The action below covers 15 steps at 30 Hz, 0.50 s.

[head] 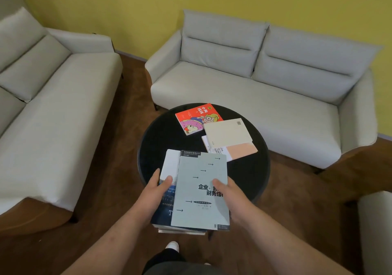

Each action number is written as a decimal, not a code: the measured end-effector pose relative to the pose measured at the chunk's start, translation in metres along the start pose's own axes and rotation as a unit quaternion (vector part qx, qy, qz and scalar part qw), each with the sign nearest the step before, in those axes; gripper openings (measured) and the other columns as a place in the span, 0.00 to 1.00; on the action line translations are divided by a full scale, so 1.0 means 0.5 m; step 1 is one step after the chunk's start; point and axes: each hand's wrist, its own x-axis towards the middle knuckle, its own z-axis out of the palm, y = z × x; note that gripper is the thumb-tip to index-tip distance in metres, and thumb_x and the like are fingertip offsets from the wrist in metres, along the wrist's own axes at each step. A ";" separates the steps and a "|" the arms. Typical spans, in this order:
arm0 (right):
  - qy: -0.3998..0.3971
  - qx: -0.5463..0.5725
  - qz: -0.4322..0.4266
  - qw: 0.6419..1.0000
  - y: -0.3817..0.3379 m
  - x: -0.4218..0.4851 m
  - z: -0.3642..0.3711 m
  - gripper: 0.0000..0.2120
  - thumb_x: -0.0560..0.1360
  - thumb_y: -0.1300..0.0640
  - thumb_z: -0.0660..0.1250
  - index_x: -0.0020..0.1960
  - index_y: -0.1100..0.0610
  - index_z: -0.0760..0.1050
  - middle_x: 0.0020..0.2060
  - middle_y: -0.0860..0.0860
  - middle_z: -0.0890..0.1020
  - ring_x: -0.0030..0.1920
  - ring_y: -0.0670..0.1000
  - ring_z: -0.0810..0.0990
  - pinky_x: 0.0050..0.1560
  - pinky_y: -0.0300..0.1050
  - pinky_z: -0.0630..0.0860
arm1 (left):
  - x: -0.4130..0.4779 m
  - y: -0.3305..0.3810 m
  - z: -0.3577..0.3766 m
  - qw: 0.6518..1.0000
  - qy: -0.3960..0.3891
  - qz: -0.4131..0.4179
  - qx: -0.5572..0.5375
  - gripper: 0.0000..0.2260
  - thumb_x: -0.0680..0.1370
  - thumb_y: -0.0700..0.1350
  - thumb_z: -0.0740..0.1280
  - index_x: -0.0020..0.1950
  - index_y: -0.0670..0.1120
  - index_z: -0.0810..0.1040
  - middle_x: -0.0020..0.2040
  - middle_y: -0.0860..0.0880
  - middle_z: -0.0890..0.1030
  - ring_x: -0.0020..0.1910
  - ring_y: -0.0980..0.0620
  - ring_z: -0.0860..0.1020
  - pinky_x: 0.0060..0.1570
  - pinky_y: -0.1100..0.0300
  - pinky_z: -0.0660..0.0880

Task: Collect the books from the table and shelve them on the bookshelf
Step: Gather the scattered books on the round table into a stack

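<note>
1. The left hand (156, 192) is gripping the left side of a stack, with its thumb lying on the dark blue book (164, 209). The right hand (231, 198) is gripping the right side, with its thumb pressing on the grey-green book (199, 190) on top.
2. The stack is overhanging the near rim of the round black table (161, 139). Its books are sitting askew, so tilting is likely sending the top one sliding.
3. The red picture book (196, 118), cream book (227, 133) and peach-and-white book (239, 150) are lying on the table. Reaching for them is freeing one hand and risking a drop.
</note>
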 end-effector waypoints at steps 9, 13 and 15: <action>0.011 0.006 -0.004 1.000 0.027 0.020 0.091 0.21 0.83 0.55 0.64 0.70 0.40 0.62 0.58 0.46 0.82 0.53 0.50 0.85 0.45 0.48 0.83 | 0.037 -0.018 -0.015 0.989 -0.102 -0.014 -0.110 0.24 0.83 0.46 0.61 0.75 0.63 0.58 0.62 0.50 0.82 0.54 0.46 0.85 0.51 0.45 0.82; 0.024 0.039 0.035 0.998 0.026 0.038 0.079 0.23 0.80 0.53 0.69 0.69 0.46 0.61 0.56 0.52 0.83 0.51 0.54 0.87 0.49 0.52 0.85 | 0.062 -0.018 -0.023 0.991 -0.059 -0.012 -0.122 0.21 0.81 0.47 0.66 0.72 0.58 0.67 0.58 0.48 0.84 0.50 0.44 0.86 0.48 0.44 0.83; 0.032 0.029 0.040 0.998 0.028 0.047 0.079 0.21 0.81 0.52 0.67 0.69 0.48 0.61 0.55 0.52 0.84 0.51 0.54 0.86 0.48 0.52 0.84 | 0.076 -0.019 -0.020 0.991 -0.058 -0.009 -0.123 0.19 0.81 0.48 0.66 0.70 0.59 0.69 0.58 0.48 0.84 0.50 0.44 0.86 0.50 0.40 0.82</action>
